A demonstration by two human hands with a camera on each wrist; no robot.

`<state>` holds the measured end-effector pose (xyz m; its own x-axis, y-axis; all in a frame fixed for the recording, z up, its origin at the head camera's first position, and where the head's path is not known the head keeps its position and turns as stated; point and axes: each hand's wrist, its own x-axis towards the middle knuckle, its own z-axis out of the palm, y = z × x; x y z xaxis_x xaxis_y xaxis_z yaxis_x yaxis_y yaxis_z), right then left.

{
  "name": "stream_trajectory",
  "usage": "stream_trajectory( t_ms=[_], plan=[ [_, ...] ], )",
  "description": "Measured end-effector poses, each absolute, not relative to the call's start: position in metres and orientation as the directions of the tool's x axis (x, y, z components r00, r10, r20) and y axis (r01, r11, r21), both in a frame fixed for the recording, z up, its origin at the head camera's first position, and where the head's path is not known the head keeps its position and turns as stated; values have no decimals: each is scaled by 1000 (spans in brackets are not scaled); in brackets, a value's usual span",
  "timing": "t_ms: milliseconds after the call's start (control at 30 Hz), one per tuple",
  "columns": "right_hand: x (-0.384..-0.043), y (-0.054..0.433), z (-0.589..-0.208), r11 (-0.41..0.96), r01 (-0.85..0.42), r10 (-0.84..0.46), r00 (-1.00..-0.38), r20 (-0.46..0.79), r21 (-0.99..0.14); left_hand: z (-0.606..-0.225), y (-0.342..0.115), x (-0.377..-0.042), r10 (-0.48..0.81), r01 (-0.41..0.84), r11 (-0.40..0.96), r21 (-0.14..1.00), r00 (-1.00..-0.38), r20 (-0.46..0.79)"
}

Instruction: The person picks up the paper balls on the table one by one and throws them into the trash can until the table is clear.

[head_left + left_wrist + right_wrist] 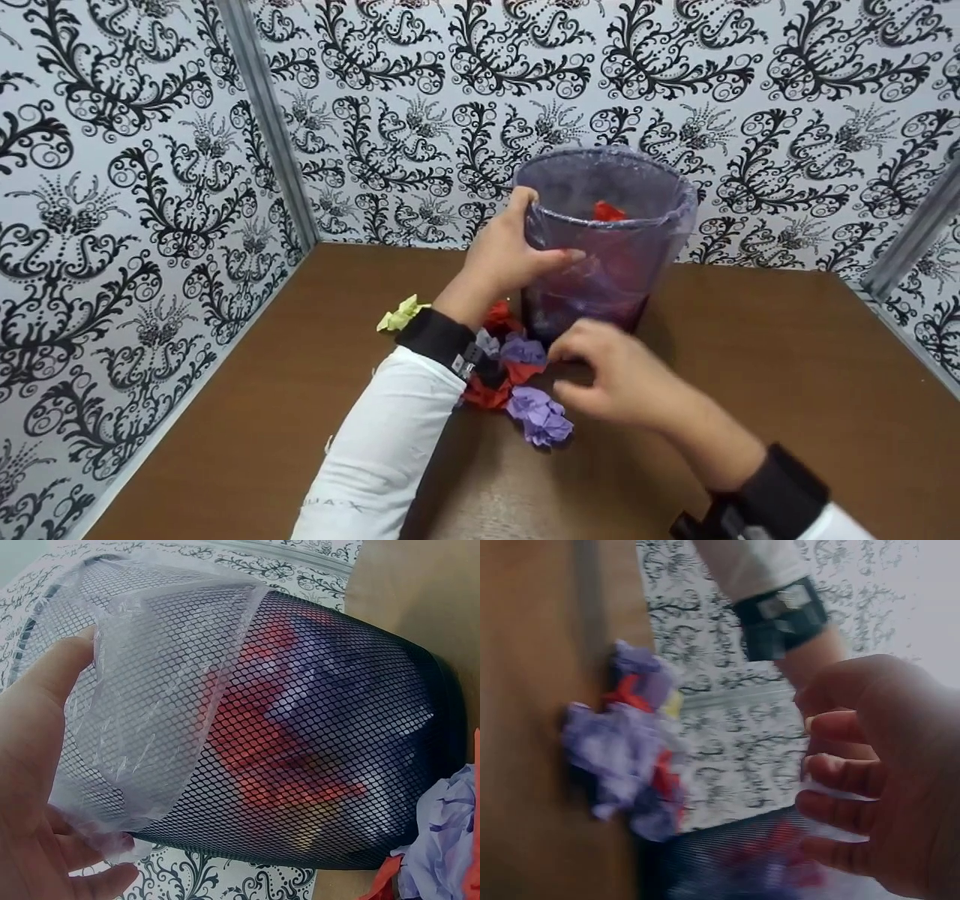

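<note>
In the head view, a dark mesh waste bin point(585, 300) with a clear plastic liner point(686, 210) folded over its rim stands on the table. My left hand point(502, 251) grips its rim at the left side, thumb against the outer wall. Red and purple crumpled paper point(262, 742) shows through the mesh in the left wrist view. My right hand point(622, 375), blurred, hovers before the bin with loosely bent fingers and nothing between them. Close by it lie a lilac paper ball point(540, 416) and a purple paper ball point(523, 349).
Red crumpled paper point(487, 394) lies partly hidden under my left wrist, with a grey piece beside it. A yellow paper ball point(403, 313) sits farther left on the brown table point(787, 390). Patterned wall panels point(420, 135) border the table at the back and sides.
</note>
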<state>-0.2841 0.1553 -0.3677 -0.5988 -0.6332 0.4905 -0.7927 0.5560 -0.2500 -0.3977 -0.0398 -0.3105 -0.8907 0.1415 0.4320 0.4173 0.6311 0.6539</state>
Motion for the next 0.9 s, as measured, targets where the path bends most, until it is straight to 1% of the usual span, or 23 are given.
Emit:
stream_trajectory(
  t_ms=[133,267,467,733,900],
  plan=[
    [-283,148,-392,601,-743,-663,-669,337,-294,-311,-39,-399,148,422,620,661,-891,430],
    [-282,142,-411,626,-724,-679,-689,253,-291,-312,-40,-400,150,427,617,661,-888,434],
    [-282,138,-426,612,-721,-709,-682,178,-326,-314,-43,-399,140,442,636,632,-872,469],
    [-285,142,-431,588,-722,-724,-671,160,-365,-314,-42,-400,151,457,620,638,-867,474],
    [-287,144,-431,571,-726,-741,-657,141,-382,-314,-42,-400,148,445,627,640,-874,463]
  ],
)
